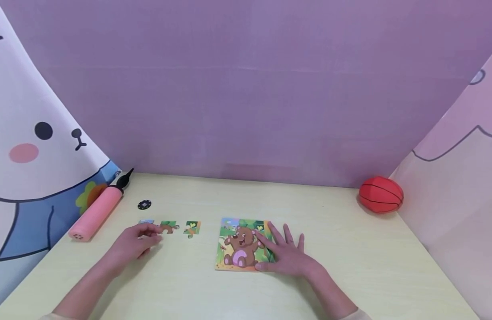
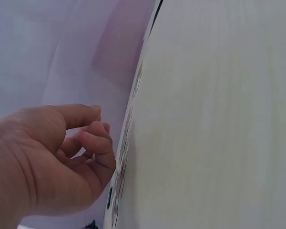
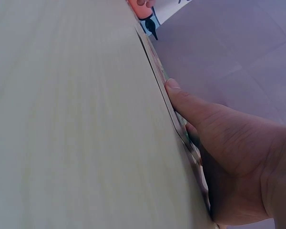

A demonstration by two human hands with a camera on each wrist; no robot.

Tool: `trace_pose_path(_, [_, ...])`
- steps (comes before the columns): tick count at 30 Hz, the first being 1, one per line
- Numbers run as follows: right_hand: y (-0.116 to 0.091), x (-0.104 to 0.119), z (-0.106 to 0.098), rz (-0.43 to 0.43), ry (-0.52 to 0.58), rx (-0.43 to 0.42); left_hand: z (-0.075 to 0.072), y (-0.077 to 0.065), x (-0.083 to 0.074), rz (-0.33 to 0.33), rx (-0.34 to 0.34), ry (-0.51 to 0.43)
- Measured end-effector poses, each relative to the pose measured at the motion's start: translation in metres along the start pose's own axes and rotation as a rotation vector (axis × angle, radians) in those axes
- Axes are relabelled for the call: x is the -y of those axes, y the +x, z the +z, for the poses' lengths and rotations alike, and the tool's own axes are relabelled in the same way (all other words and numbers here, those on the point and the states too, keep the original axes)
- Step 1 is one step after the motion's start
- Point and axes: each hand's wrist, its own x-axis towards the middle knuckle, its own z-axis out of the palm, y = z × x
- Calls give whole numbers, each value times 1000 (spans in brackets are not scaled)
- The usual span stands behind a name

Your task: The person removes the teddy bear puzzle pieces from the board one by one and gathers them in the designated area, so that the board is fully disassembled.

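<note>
A square bear-picture board (image 1: pixel 239 249), probably a jigsaw, lies flat in the middle of the table. My right hand (image 1: pixel 288 258) rests on its right edge with the fingers spread, covering part of it; its thumb (image 3: pixel 181 98) lies along the near right part. Off to the left, a brown-and-green jigsaw piece (image 1: pixel 166 227) lies beside the fingertips of my left hand (image 1: pixel 135 244). That hand's fingers are loosely bent, and the left wrist view shows nothing between them. A bluish piece (image 1: pixel 147 221) is partly hidden behind it. Another jigsaw piece (image 1: pixel 192 228) lies farther right, apart from the board.
A pink hand pump (image 1: pixel 97 213) with a black nozzle lies along the table's left edge. Near it is a black round disc (image 1: pixel 144 204). A red ball (image 1: pixel 381 194) with black lines sits at the back right. A purple curtain (image 1: pixel 246 111) hangs behind the table.
</note>
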Motion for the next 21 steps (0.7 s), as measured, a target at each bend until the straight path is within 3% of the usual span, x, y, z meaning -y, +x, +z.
trace_pose_path(6, [0,1,1,1,0,2,22,8,-11,67,15,-32])
trace_pose_path(21, [1,0,1,5,-12,-2,73,19,-43,154,113,-133])
